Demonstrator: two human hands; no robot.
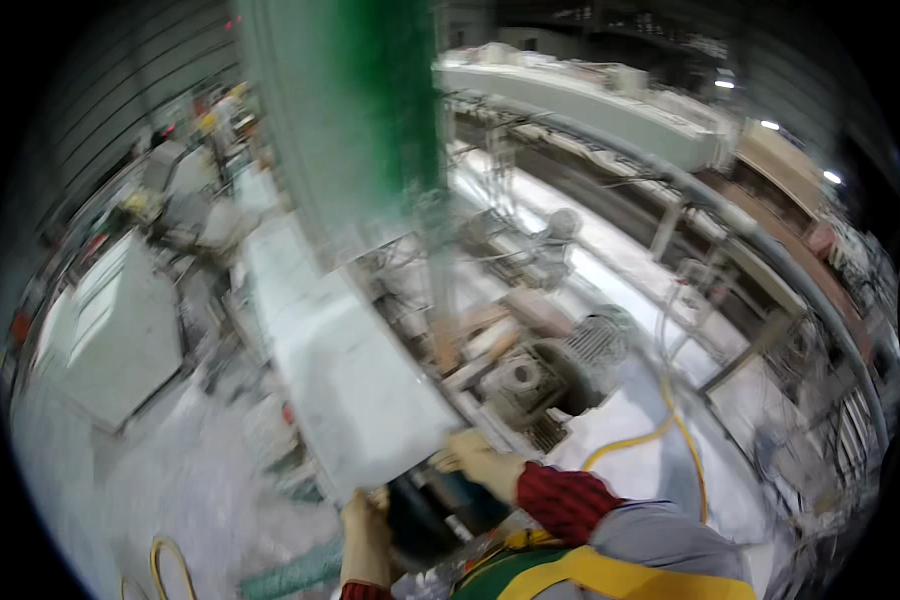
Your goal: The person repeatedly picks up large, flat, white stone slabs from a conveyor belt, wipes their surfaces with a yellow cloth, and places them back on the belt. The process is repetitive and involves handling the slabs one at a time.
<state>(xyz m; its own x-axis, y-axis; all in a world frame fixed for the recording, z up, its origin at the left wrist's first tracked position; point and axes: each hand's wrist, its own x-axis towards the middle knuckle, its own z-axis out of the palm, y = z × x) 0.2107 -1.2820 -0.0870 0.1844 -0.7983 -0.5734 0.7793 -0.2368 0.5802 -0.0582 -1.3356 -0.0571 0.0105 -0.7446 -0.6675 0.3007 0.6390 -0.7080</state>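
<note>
Both gloved hands held a dark power tool (425,515) low down, against the near end of a long white stone slab (345,370) — left hand (367,535) wrapped below it, right hand (485,462) closed on top.

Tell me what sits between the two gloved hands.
Head view: a dark, round power tool lies between left hand and right hand, at the near end of the pale stone slab.

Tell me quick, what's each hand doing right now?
Left hand: closed on the dark power tool.
Right hand: gripping the same tool by the stone slab.
</note>
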